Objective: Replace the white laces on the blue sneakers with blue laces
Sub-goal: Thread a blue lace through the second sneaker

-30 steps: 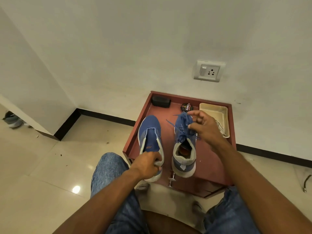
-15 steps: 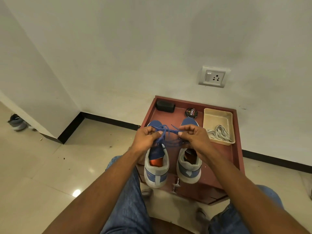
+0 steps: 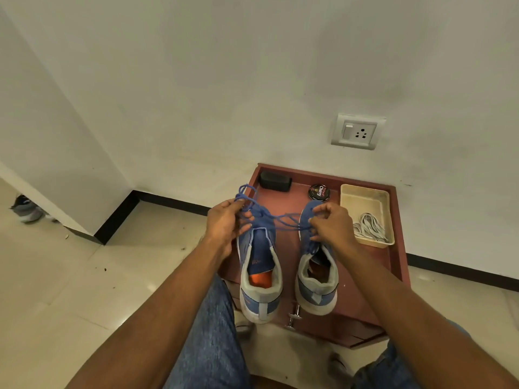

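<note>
- Our left hand [image 3: 224, 223] pinches a bunch of blue lace [image 3: 276, 219] at frame centre; the grip is clenched on it.
- Our right hand [image 3: 331, 224] pinches the lace's other end above the right sneaker [image 3: 317, 279].
- The left sneaker [image 3: 259, 276] stands beside it on the red surface [image 3: 393, 265].
- White laces [image 3: 368, 227] lie in the tray [image 3: 365, 197], right of centre.

Bare table [image 3: 289, 249] between sneakers; tray [image 3: 365, 192], tin [image 3: 319, 191] behind

White wall [image 3: 224, 80], socket [image 3: 356, 132], glossy, possibly tiled floor [image 3: 56, 276].
</note>
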